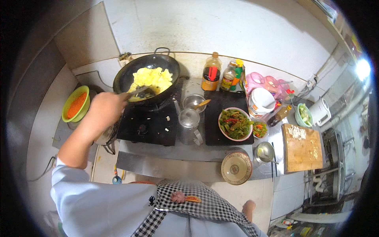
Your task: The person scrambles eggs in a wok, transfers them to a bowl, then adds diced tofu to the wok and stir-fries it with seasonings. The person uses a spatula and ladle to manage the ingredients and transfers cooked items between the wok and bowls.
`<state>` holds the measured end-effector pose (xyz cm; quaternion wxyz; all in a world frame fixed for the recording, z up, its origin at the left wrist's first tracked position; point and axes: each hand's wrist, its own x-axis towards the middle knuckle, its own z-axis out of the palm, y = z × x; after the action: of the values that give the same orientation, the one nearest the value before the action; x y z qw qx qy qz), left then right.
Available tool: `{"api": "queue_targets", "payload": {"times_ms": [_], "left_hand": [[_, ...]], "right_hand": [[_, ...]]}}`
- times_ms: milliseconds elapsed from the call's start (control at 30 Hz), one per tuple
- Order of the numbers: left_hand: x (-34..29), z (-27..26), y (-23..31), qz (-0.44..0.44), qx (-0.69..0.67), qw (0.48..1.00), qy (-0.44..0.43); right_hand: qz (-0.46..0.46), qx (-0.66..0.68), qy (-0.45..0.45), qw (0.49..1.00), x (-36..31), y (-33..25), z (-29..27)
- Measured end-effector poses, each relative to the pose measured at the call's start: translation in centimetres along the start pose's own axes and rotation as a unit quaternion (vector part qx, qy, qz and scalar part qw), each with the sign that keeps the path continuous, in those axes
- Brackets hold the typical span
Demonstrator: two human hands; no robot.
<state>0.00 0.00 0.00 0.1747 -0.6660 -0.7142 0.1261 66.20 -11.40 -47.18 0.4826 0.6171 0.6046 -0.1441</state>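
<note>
My left hand (104, 108) is closed round the handle of a spatula (138, 91), slightly blurred. The spatula's blade lies inside a black wok (125, 77), at the near edge of a heap of yellow scrambled egg (152, 79). The wok sits on a black stove (148, 130) with small food bits scattered on its top. My right hand (248, 207) hangs low beside my checked apron (189, 193), away from the counter; its fingers are not clear enough to read.
Left of the wok stands a green bowl of orange shreds (77, 104). A metal pitcher (189, 118), a bowl of cooked greens (235, 124) and a patterned bowl (236, 168) near the counter's front edge stand to the right. Sauce bottles (212, 73) line the wall; a cutting board (303, 152) holds chopped pieces.
</note>
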Motion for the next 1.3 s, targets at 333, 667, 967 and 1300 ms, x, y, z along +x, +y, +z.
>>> {"api": "queue_targets", "payload": {"times_ms": [333, 667, 967, 1300], "left_hand": [[-0.4, 3.3, -1.5, -0.023, -0.042, 0.997, 0.057], [-0.9, 2.6, -2.5, -0.034, -0.025, 0.999, 0.027], [-0.4, 0.4, -1.3, -0.03, -0.035, 0.999, 0.015], [0.2, 0.7, -0.8, -0.045, -0.028, 0.999, 0.0]], "right_hand": [[-0.04, 0.138, -0.021, 0.989, 0.3, 0.4, 4.1], [-0.117, 0.178, 0.024, 0.977, 1.3, 0.0, 2.0], [-0.055, 0.201, 0.021, 0.978, -1.4, -1.8, -2.0], [-0.048, 0.162, -0.012, 0.986, 1.4, -1.0, 1.4]]}}
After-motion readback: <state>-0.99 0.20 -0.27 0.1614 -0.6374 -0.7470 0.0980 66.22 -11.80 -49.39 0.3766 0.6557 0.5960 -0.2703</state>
